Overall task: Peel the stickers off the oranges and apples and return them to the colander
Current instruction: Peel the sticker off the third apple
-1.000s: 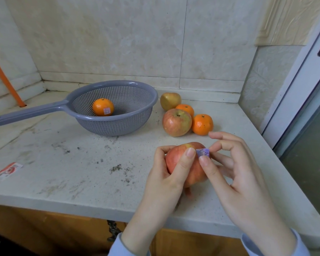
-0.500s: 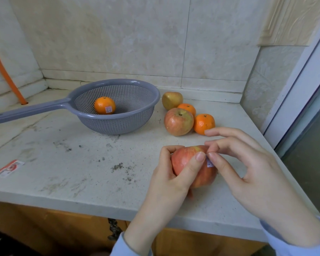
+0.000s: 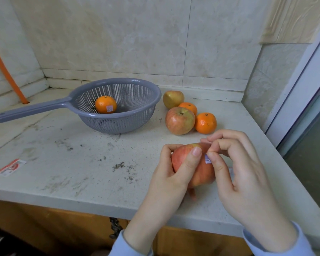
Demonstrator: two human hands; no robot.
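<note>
My left hand (image 3: 171,179) grips a red apple (image 3: 201,172) just above the counter near its front edge. A small purple sticker (image 3: 208,159) lies on the apple's upper right side, and my right hand (image 3: 236,169) has its thumb and forefinger pinched at that sticker. The grey colander (image 3: 137,119) stands behind on the left and holds one orange (image 3: 106,104) with a sticker facing me. Right of the colander lie two apples (image 3: 180,120) (image 3: 173,98) and two oranges (image 3: 205,123) (image 3: 188,106).
A red and white label (image 3: 11,167) lies flat at the counter's left front. The colander's long handle (image 3: 31,111) points left. An orange hose (image 3: 6,71) runs down the left wall. A white door frame (image 3: 299,93) borders the counter on the right.
The apple and both hands have drifted a little to the right. The sticker, lifted between my right fingers a second ago, now lies against the apple under my fingertips.
</note>
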